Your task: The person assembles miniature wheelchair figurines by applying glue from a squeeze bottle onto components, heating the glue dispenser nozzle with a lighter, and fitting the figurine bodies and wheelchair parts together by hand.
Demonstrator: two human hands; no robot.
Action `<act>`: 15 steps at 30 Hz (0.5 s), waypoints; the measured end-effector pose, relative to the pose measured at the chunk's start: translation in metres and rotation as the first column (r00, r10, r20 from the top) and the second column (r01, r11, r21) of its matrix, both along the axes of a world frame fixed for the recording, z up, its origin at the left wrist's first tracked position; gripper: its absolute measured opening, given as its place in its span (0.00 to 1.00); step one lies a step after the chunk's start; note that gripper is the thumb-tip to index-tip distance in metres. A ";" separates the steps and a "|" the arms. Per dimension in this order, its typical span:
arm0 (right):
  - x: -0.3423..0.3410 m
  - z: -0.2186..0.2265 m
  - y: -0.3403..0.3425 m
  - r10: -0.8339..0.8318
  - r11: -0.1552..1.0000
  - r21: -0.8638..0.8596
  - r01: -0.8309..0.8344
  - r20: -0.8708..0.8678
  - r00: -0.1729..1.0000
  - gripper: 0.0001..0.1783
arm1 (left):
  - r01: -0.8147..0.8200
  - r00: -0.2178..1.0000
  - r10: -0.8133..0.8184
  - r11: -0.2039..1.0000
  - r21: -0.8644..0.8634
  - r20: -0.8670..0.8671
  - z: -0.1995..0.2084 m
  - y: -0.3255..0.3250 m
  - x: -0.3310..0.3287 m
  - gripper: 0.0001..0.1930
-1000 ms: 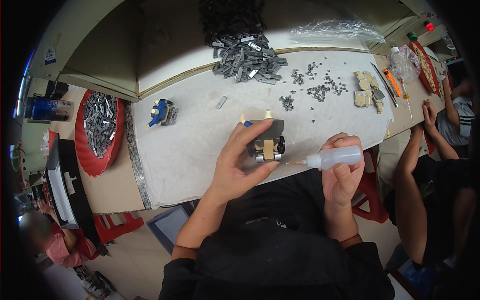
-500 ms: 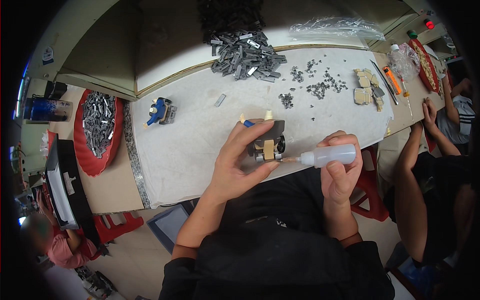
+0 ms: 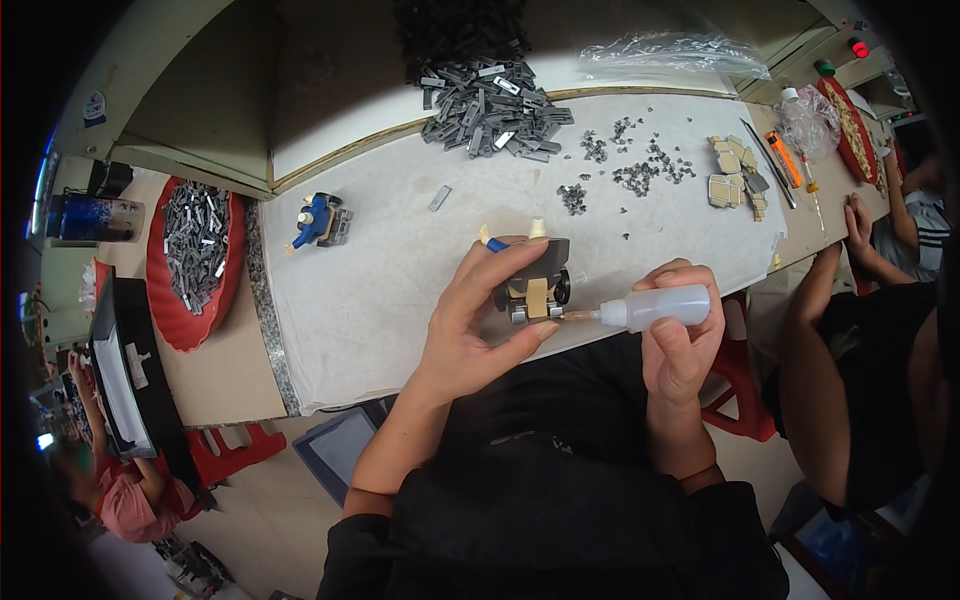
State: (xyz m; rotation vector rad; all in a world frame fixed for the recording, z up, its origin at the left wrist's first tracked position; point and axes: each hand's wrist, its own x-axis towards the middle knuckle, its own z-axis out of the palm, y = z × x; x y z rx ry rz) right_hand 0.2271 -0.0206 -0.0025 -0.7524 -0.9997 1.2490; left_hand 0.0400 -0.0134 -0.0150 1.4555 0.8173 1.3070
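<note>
Left hand (image 3: 465, 335) has a little dark toy vehicle (image 3: 541, 288) pinched near the front of the white-covered surface (image 3: 370, 310), right hand (image 3: 682, 350) has a squeeze bottle (image 3: 662, 308) sideways, tip right by the toy's near end. There's a blue figure toy (image 3: 320, 222) off left, plus grey parts (image 3: 500, 115) heaped up back.

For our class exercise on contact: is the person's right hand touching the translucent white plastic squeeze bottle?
Touching. The head view shows the right hand gripping the squeeze bottle, with fingers curled behind it and the thumb against its near side.
</note>
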 end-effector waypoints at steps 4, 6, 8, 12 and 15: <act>0.001 0.003 0.001 -0.004 0.999 0.053 0.001 0.052 0.999 0.16 | 0.005 0.999 -0.006 1.000 0.016 0.038 0.000 0.001 0.001 0.29; 0.002 0.006 0.001 0.000 0.997 0.079 -0.006 0.085 0.996 0.16 | 0.008 0.999 -0.008 1.000 0.011 0.038 0.000 0.000 0.000 0.29; 0.003 0.009 0.000 -0.011 0.993 0.115 -0.007 0.154 0.988 0.17 | 0.012 0.999 -0.012 1.000 0.007 0.040 0.000 0.000 0.000 0.29; 0.005 0.014 -0.001 -0.015 0.988 0.150 -0.018 0.219 0.976 0.17 | 0.005 0.999 -0.005 1.000 0.007 0.046 0.001 -0.001 0.001 0.29; 0.005 0.015 -0.001 -0.024 0.986 0.166 -0.019 0.252 0.968 0.17 | 0.004 0.999 -0.004 1.000 0.015 0.049 0.001 -0.001 0.001 0.29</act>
